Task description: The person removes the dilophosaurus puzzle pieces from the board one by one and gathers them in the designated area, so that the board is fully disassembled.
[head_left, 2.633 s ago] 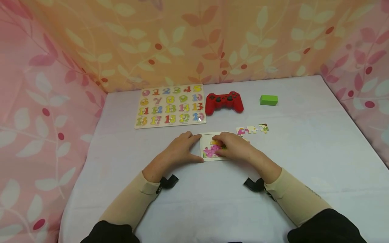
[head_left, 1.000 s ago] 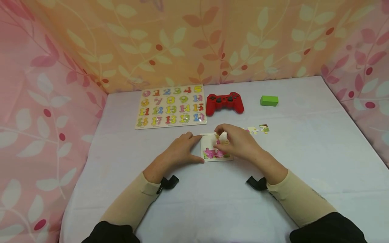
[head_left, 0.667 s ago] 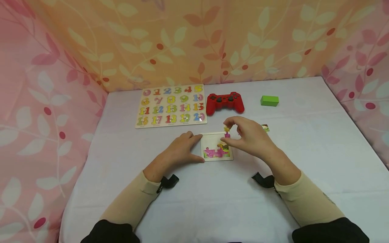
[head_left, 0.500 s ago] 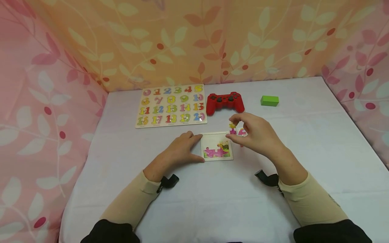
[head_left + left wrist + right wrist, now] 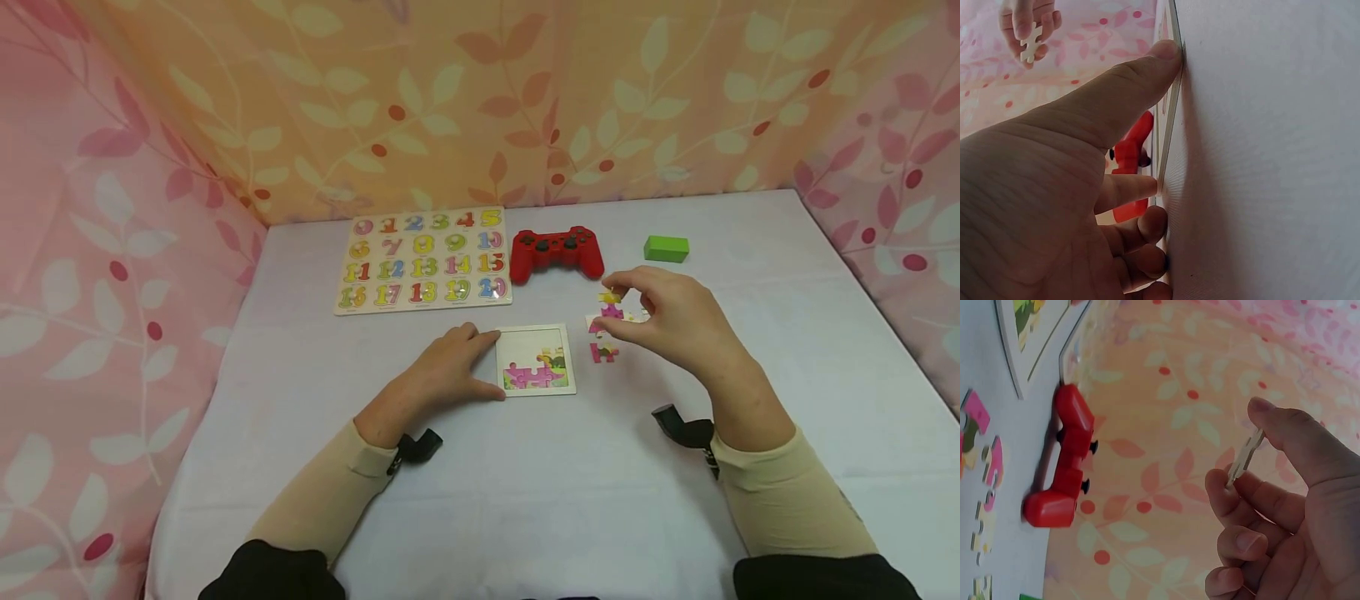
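A small square puzzle tray (image 5: 517, 342) lies in front of me, with several joined pink, green and yellow pieces along its lower part and right side. My left hand (image 5: 438, 375) is at its left side, thumb and index fingertips touching the two left corners; the left wrist view shows them on the tray's thin edge. My right hand (image 5: 678, 321) pinches a puzzle piece (image 5: 611, 310), yellow on top and pink below, between thumb and fingertips. In the right wrist view this puzzle piece (image 5: 1246, 456) shows edge-on, raised above the table.
Loose puzzle pieces (image 5: 603, 352) lie right of the tray, some hidden behind my right hand. Farther back are a wooden number board (image 5: 423, 267), a red game controller (image 5: 557, 252) and a green block (image 5: 666, 248). Floral curtains (image 5: 525, 100) close off the back and sides.
My right hand has moved from over the tray to the right, carrying the pinched puzzle piece above the loose ones. The left hand stays at the tray's left edge.
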Available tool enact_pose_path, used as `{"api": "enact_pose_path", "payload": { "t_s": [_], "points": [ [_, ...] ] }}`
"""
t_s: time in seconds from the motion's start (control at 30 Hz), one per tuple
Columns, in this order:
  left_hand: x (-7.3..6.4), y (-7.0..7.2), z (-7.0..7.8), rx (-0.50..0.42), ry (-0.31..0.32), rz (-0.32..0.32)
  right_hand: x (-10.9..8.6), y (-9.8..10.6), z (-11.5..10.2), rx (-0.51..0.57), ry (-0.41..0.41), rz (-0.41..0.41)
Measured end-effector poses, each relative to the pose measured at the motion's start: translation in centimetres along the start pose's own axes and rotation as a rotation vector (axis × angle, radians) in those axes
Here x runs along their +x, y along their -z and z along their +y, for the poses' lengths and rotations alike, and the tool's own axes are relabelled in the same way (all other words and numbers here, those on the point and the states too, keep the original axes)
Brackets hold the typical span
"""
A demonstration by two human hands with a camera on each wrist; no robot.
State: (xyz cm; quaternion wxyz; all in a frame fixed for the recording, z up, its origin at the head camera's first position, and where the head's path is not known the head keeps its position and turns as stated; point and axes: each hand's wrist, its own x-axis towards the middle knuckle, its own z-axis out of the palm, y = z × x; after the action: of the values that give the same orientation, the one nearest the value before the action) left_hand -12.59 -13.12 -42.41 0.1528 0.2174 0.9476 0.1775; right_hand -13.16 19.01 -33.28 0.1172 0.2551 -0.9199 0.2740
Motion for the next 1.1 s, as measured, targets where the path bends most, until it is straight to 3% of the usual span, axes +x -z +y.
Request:
{"api": "enact_pose_path", "payload": {
  "t_s": [0.17,0.53,0.87,1.1],
  "points": [
    [0.0,0.0,0.0,0.002,0.000,-0.003,-0.3,0.6,0.9,-0.050,-0.021,-0.020],
    [0.0,0.1,0.2,0.001,0.017,-0.014,-1.2,1.1,3.2,-0.080,-0.146,-0.108],
    [0.0,-0.1,0.1,0.001,0.022,-0.012,-1.3,0.9,6.0,-0.046,-0.289,-0.248],
    [-0.1,0.0,0.1,0.000,0.021,-0.008,-1.0,-0.2,7.8,-0.012,-0.337,-0.407]
  ]
}}
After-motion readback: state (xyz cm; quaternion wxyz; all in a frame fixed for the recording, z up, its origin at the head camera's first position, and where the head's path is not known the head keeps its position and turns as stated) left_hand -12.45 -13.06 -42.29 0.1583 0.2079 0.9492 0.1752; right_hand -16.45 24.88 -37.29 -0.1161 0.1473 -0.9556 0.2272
